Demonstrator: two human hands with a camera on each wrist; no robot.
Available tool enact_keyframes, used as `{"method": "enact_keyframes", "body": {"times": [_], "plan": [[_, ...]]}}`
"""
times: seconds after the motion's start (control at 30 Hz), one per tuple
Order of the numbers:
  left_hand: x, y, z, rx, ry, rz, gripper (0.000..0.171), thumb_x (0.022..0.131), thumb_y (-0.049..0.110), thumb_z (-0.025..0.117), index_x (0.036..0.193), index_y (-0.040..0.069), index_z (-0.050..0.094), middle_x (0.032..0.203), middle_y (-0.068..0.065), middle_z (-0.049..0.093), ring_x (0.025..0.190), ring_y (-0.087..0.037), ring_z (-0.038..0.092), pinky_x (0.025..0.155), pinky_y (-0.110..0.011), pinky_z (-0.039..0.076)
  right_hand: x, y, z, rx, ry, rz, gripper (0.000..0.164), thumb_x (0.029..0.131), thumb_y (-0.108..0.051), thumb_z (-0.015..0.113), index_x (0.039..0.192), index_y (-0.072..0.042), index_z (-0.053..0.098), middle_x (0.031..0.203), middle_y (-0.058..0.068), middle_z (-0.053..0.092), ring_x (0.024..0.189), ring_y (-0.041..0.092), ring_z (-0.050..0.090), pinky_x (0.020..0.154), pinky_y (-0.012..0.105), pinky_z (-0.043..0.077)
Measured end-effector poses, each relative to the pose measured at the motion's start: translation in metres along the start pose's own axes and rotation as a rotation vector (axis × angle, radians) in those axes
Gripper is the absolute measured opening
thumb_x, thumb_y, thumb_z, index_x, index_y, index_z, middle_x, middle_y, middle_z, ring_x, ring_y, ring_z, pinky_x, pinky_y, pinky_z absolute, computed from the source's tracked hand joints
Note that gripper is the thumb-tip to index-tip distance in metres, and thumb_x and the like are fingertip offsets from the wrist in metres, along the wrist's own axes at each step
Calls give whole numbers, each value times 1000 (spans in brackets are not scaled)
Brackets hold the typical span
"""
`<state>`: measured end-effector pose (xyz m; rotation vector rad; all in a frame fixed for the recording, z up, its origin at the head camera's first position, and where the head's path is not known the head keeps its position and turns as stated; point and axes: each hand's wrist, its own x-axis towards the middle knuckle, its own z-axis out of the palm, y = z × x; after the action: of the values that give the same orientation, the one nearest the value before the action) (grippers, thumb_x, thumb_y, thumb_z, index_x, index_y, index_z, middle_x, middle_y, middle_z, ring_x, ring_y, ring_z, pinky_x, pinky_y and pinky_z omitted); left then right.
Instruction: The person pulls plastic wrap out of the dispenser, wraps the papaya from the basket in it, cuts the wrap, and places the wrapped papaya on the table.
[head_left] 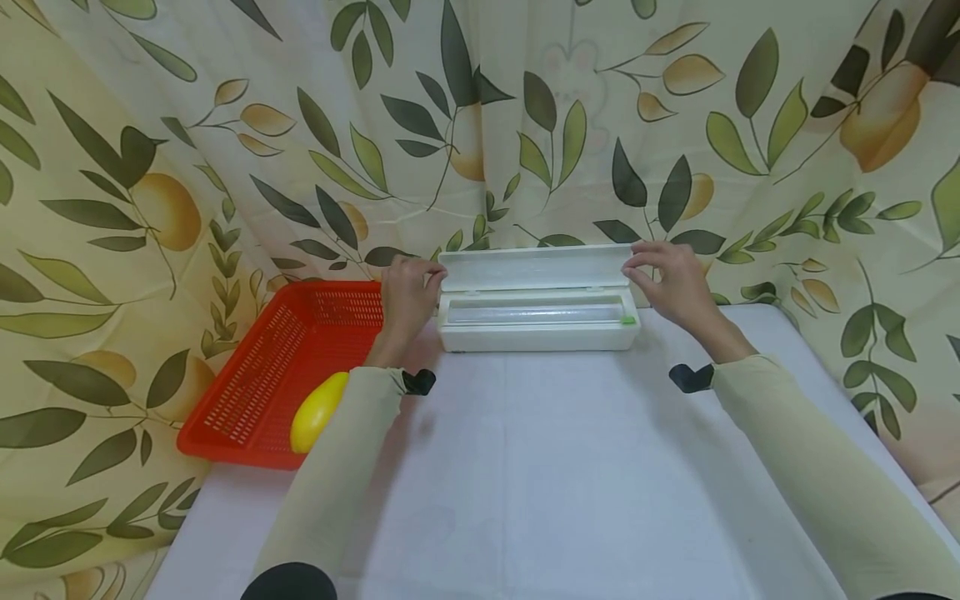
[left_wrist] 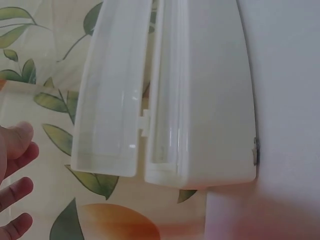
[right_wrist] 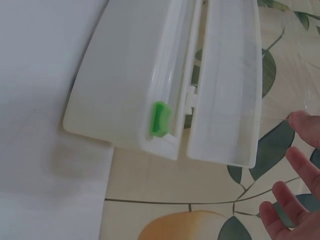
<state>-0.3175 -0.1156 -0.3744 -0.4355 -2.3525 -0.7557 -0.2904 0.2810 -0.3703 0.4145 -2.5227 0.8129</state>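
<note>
Head view: white dispenser [head_left: 540, 337] on worktop [head_left: 555, 467], lid [head_left: 536, 268] raised; left hand [head_left: 408, 300] at dispenser's left end, right hand [head_left: 673, 287] at its right, thumbs near fingertips; cannot tell whether either pinches anything. Red basket [head_left: 300, 346] with yellow object [head_left: 318, 414] left of dispenser.

Left wrist view: left hand apart from dispenser.

Right wrist view: green slider [right_wrist: 160, 120] on dispenser; right hand beyond lid.

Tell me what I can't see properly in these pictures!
Head view: part of the yellow fruit, hidden behind the left sleeve.
Left wrist view: most of the left hand, cut off by the left edge.
Right wrist view: the far end of the white box, cut off by the top edge.
Right wrist view: whether the right hand pinches something see-through; too faint.
</note>
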Motion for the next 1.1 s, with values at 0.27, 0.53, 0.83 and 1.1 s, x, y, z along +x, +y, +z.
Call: {"method": "enact_keyframes", "body": {"times": [0.27,0.53,0.83,1.1], "plan": [[3,7,-6,22,0,-7,14,95,14,76,102,4,81,99,-11,78,96,-31,61,81,-47,42,3,-2,-4,15,26,-42,10,92,-1,75,98,7,76,127,28,65,122,48,52,102,63,32],[6,10,-8,27,14,-15,13,93,14,77,101,4,82,100,-12,78,99,-30,61,77,-44,39,4,-7,-9,21,35,-39,12,92,-1,75,99,8,75,128,28,64,121,49,50,100,65,32],[10,13,-14,44,25,0,13,93,13,78,101,4,81,102,-11,78,100,-30,61,82,-46,42,6,-14,-17,11,46,-57,12,92,-2,75,100,7,76,128,28,64,124,50,51,103,67,31],[12,16,-20,10,47,23,13,92,12,78,100,3,81,102,-12,78,100,-31,61,85,-48,42,8,-19,-22,11,50,-47,10,93,-2,74,99,6,76,131,27,64,128,51,48,108,67,29]]}}
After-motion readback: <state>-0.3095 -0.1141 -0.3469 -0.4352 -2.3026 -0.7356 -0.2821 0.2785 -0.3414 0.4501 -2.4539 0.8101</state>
